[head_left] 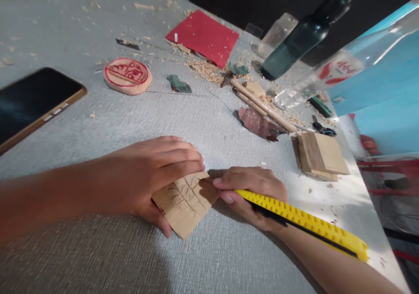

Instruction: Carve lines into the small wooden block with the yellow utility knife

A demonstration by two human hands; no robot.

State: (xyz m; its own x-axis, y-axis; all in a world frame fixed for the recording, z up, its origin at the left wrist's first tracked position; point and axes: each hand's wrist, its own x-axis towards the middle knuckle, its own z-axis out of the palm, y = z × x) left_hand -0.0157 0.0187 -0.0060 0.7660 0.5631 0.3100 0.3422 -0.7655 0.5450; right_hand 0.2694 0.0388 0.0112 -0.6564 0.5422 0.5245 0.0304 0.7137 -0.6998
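A small flat wooden block (pixel 186 202) with carved lines lies on the grey table (pixel 209 123). My left hand (pixel 147 176) presses down on it, fingers together over its top edge and thumb at its near side. My right hand (pixel 252 195) is closed around a yellow utility knife (pixel 304 219), its tip hidden by my fingers at the block's right edge.
A phone (pixel 32 99) lies at the left. A round red-inked carved stamp (pixel 128 74), a red sheet (pixel 204 36), wood shavings (pixel 204 69), wooden sticks (pixel 262 106), stacked wood squares (pixel 319 154) and several bottles (pixel 301 36) sit farther back. The table edge runs along the right.
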